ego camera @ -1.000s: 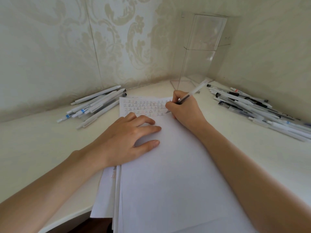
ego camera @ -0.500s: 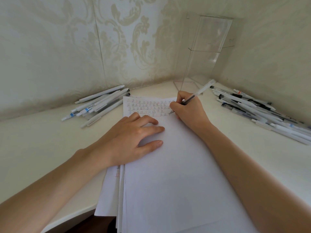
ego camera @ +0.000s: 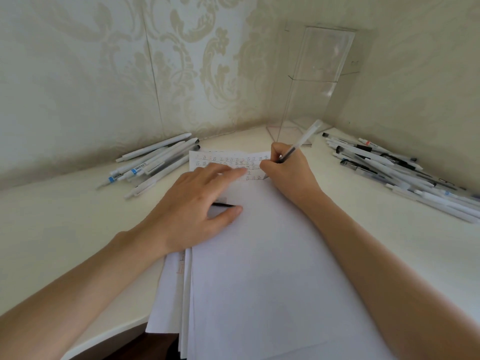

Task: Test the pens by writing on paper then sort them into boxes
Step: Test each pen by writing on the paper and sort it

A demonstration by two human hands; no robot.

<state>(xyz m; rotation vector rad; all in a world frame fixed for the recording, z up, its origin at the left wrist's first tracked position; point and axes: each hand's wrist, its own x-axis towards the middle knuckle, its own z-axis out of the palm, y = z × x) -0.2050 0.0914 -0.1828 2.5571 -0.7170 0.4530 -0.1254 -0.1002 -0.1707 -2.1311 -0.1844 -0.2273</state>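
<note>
A stack of white paper [ego camera: 259, 255] lies in front of me on the table, with rows of small written marks [ego camera: 228, 159] along its far edge. My right hand [ego camera: 288, 175] grips a clear pen [ego camera: 301, 141] in a writing hold, its tip touching the paper at the end of the lowest row. My left hand [ego camera: 192, 209] lies spread over the sheet left of it, fingers stretched toward the marks and blurred. A small dark thing [ego camera: 223, 203] shows under its fingers; I cannot tell what it is.
A pile of white pens [ego camera: 155, 159] lies at the back left of the white table [ego camera: 65, 216]. A bigger pile of pens [ego camera: 389, 165] lies along the right wall. A tall clear acrylic box [ego camera: 317, 81] stands in the corner behind my right hand.
My left hand's fingers have stretched forward over the paper toward the written rows. My right hand keeps the pen tip on the lowest row.
</note>
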